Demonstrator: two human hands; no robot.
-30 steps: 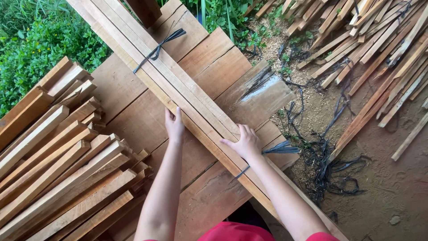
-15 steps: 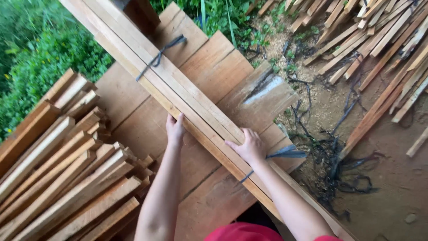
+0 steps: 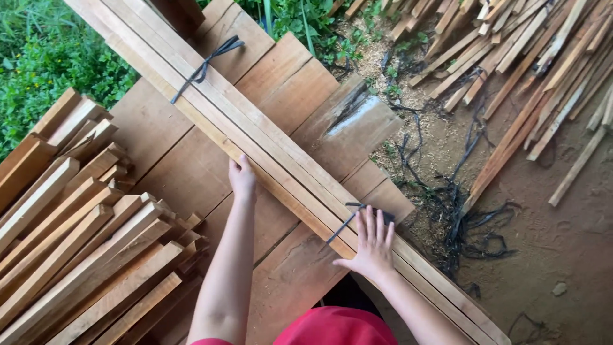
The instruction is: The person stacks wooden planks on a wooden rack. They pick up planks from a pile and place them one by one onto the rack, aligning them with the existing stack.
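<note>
Outdoor dirt yard, grass far beyond hands. Plank table (image 3: pixel 191 172) under both hands. Long tied slat bundle (image 3: pixel 268 144) across it, looks stiff, heavy, rough; hold near ties. Left hand (image 3: pixel 242 181) grips bundle edge. Right hand (image 3: pixel 372 246) flat, fingers spread, on bundle by black strap (image 3: pixel 348 220).
</note>
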